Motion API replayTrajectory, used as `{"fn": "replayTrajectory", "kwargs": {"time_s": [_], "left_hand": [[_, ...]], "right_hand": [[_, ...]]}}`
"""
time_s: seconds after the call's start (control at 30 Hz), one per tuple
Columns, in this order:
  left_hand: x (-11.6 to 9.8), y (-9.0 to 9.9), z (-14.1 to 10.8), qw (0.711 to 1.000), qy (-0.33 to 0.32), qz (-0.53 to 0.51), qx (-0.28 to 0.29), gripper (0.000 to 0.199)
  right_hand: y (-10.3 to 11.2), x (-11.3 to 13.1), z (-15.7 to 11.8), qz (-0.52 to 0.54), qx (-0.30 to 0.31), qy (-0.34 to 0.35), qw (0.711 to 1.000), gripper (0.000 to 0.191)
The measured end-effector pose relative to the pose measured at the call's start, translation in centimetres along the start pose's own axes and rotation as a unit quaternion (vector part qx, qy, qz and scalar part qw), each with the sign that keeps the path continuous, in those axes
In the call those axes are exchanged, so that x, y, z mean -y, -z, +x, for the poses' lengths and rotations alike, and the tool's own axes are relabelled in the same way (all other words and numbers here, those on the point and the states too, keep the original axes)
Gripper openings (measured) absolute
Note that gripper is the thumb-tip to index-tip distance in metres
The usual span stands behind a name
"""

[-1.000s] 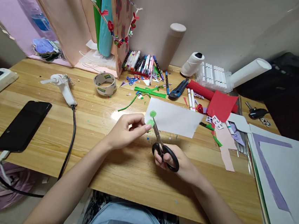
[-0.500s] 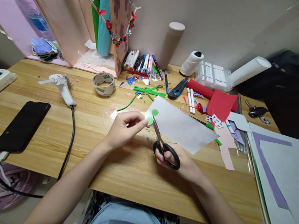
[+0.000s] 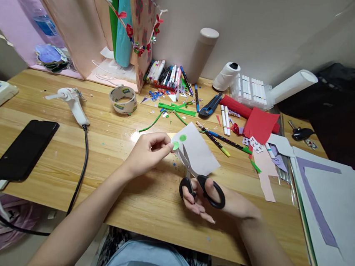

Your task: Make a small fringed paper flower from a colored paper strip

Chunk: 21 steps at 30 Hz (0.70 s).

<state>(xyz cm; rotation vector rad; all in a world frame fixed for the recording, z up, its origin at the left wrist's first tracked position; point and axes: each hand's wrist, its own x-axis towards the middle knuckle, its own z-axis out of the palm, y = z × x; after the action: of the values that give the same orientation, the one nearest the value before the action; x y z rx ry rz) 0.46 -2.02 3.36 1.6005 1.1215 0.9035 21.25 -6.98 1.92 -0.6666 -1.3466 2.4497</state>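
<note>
My left hand [image 3: 152, 152] pinches the left corner of a white sheet of paper [image 3: 200, 150] between thumb and fingers. Two small green circles [image 3: 183, 137] are coloured on that corner, one partly under my thumb. In my right hand [image 3: 210, 199] are black-handled scissors [image 3: 188, 165], thumb through one loop and fingers through the other. Their blades stand apart at the paper's lower left edge, close to the green circles. Whether the blades touch the paper I cannot tell.
Behind the paper lie marker pens [image 3: 216, 143], a utility knife [image 3: 210, 106], green strips [image 3: 178, 109] and red paper [image 3: 261, 125]. A tape roll [image 3: 123, 99], glue gun [image 3: 75, 105] and phone [image 3: 25, 149] are on the left. White sheets [image 3: 330, 206] are stacked at right.
The paper's far end has swung back left and looks shorter, uncovering pens behind it. The scissors have opened wider, and my right hand has spread and shifted slightly right and down.
</note>
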Motion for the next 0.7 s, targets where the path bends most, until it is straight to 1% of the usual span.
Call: {"fn": "replayTrajectory", "kwargs": {"time_s": [0.1,0.23,0.37,0.5,0.7], "left_hand": [[-0.12,0.26,0.03,1.0,0.017,-0.001,0.018,0.025],[-0.1,0.59,0.11,0.995,0.045,-0.063,0.071,0.025],[-0.04,0.86,0.2,0.988,0.045,-0.105,0.101,0.025],[0.16,0.93,0.26,0.985,0.041,-0.129,0.11,0.024],[0.36,0.91,0.3,0.983,0.048,-0.143,0.107,0.025]], "right_hand": [[0.11,0.19,-0.35,-0.012,0.01,-0.016,1.0,0.063],[0.03,0.45,-0.45,-0.041,-0.015,-0.025,0.999,0.063],[-0.18,0.84,-0.53,-0.064,-0.032,-0.035,0.997,0.065],[-0.31,0.99,-0.54,-0.092,-0.06,-0.035,0.993,0.064],[-0.38,0.49,-0.22,-0.136,-0.089,0.018,0.987,0.059]]}}
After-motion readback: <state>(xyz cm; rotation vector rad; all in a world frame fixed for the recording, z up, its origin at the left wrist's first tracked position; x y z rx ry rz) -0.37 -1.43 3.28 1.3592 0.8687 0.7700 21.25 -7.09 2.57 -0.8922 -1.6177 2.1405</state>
